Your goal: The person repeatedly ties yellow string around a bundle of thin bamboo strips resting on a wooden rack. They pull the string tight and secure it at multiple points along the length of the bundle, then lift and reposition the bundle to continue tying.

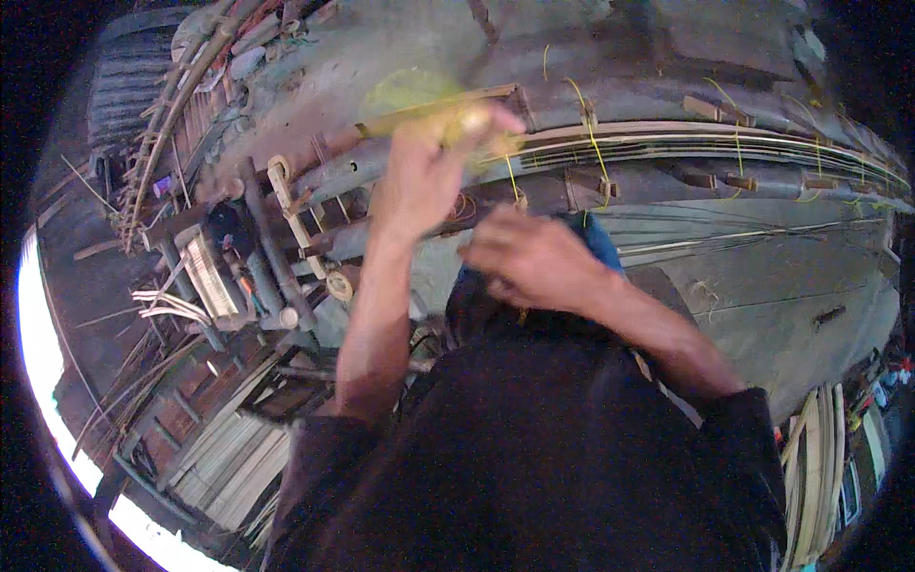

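Note:
My left hand [429, 172] is raised over the wooden frame, its fingers closed and blurred by motion. A smear of yellow string [412, 91] spreads around and above its fingertips. My right hand [534, 255] is lower and nearer my body, with curled fingers. Whatever they may grip is hidden. Long thin strips [667, 143] run as a bundle from beside my left hand toward the right. Yellow string ties [598, 143] cross the bundle at intervals, next to small wooden blocks [608, 191] on the frame.
Left of my hands stands a wooden roller or beam assembly [286, 205] with pale round pegs. Pale slats [229, 467] are stacked at lower left, and more long slats [815, 467] at lower right. Bamboo poles [176, 91] lean at upper left. Grey floor [762, 276] spreads to the right.

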`<state>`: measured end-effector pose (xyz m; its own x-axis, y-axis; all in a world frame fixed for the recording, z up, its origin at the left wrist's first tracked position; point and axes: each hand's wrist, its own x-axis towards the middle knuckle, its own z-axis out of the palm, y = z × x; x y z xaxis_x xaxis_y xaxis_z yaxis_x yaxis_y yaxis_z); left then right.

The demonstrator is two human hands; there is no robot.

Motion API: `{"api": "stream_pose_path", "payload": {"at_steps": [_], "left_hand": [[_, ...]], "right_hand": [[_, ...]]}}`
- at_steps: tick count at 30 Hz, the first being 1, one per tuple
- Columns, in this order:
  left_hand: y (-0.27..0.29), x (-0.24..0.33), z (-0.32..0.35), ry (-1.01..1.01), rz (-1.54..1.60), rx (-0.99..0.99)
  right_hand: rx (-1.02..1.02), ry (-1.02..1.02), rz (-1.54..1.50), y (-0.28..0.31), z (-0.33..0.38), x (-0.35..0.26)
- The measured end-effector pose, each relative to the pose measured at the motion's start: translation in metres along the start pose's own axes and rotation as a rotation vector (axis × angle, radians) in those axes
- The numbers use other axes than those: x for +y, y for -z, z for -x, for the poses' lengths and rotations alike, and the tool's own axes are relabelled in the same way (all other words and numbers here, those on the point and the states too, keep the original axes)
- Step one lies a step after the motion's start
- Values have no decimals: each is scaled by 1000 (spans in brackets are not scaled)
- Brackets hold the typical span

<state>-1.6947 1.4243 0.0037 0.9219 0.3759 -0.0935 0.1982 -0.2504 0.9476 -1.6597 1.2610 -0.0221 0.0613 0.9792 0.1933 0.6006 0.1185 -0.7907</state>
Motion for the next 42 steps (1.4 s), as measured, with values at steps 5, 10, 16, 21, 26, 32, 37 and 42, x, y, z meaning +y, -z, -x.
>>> {"api": "stream_pose_path", "payload": {"at_steps": [5,10,16,21,26,32,37,42], "left_hand": [[-8,-70,-109,306,-394,-172],[-12,-87,-132,195,-528,-291],[25,-60,-102,40,-727,-198],[22,-28,-76,-121,-584,-109],[-21,2,-58,-205,-520,-273],[-14,17,13,-67,-245,-129],[-42,24,27,-102,-245,-143],[-151,86,-22,-206,-238,-388]], "right_hand": [[87,-190,886,37,-25,44],[311,-537,545,122,14,45],[170,-471,340,151,49,104],[458,-599,376,131,43,87],[261,-704,714,93,49,83],[963,-954,251,11,139,11],[1423,-1355,-13,-103,296,18],[1609,-1512,-322,-114,406,69]]}}
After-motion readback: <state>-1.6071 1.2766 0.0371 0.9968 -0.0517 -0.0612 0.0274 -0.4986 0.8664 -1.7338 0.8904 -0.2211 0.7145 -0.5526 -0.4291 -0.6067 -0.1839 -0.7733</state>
